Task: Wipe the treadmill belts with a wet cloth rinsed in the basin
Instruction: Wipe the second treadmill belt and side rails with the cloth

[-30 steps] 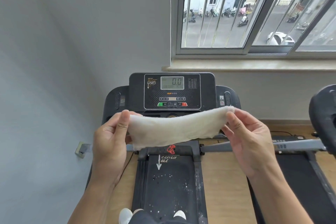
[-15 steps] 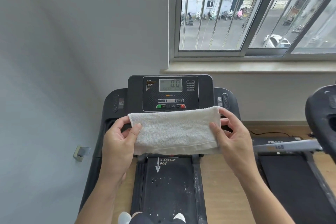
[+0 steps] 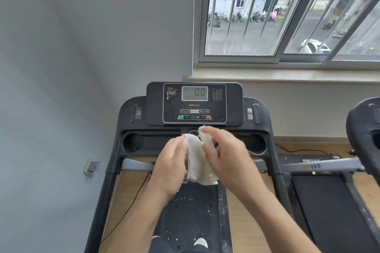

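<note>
A white cloth (image 3: 198, 162) hangs folded in half between my two hands, in front of the treadmill console (image 3: 194, 102). My left hand (image 3: 170, 166) pinches one folded edge and my right hand (image 3: 225, 156) pinches the other, the two hands close together. Below them runs the black treadmill belt (image 3: 191, 213), speckled with white spots. A second treadmill belt (image 3: 320, 209) lies to the right. The basin is not in view.
A grey wall stands close on the left with a small metal bracket (image 3: 91, 167). A barred window (image 3: 287, 12) and sill are behind the console. A black cable (image 3: 127, 211) runs along the wooden floor beside the left treadmill. My shoe tips (image 3: 200, 242) stand on the belt.
The cloth was stretched wide between my hands. My hands have come together at the middle and the cloth is now folded in half and hanging lower.
</note>
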A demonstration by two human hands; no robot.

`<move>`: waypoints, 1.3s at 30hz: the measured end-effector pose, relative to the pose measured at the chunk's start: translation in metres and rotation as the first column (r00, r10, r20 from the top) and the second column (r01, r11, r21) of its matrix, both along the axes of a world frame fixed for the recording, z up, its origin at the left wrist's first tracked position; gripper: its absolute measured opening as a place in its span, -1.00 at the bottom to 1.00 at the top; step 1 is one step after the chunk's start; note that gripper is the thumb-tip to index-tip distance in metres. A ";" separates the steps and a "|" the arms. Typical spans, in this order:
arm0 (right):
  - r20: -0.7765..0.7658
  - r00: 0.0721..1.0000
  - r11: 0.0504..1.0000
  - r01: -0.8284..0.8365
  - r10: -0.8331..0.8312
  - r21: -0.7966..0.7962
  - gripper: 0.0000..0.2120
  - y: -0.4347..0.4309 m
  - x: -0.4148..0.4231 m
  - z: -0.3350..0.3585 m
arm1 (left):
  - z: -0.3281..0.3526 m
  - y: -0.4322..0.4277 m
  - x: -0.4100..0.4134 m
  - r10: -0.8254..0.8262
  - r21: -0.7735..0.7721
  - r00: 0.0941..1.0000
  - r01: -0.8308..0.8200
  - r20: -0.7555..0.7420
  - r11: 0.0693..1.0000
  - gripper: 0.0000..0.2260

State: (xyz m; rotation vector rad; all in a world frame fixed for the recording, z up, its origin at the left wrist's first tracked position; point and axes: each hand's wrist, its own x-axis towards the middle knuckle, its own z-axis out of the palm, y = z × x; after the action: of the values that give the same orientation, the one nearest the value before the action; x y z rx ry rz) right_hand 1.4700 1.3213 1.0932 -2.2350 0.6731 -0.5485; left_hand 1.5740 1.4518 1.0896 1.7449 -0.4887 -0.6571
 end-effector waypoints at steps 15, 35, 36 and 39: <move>0.001 0.999 0.979 -0.046 0.046 0.198 -0.63 0.028 0.001 -0.033 | 0.029 0.015 0.032 -0.326 -0.036 0.757 0.373 -0.566 0.927 -0.27; 0.008 0.992 0.974 -0.120 0.124 -0.193 -0.62 0.033 0.007 -0.064 | 0.024 0.012 0.026 -0.232 0.409 0.973 0.216 -0.011 0.887 -0.46; -0.027 0.991 0.950 -0.133 0.131 -0.282 -0.61 0.033 0.009 -0.070 | 0.022 0.010 0.024 -0.221 0.433 0.975 0.205 -0.013 0.878 -0.45; -0.175 0.978 0.914 -0.172 0.114 -0.368 -0.71 0.035 0.015 -0.089 | 0.009 0.002 0.018 -0.323 0.663 0.925 0.115 0.200 0.739 -0.48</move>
State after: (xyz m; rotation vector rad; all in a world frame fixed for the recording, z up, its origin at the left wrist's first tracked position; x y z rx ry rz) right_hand 1.4850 1.3564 1.0040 -2.6893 0.5010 -0.4705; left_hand 1.5921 1.4542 1.0984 2.4974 -0.7575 -0.7883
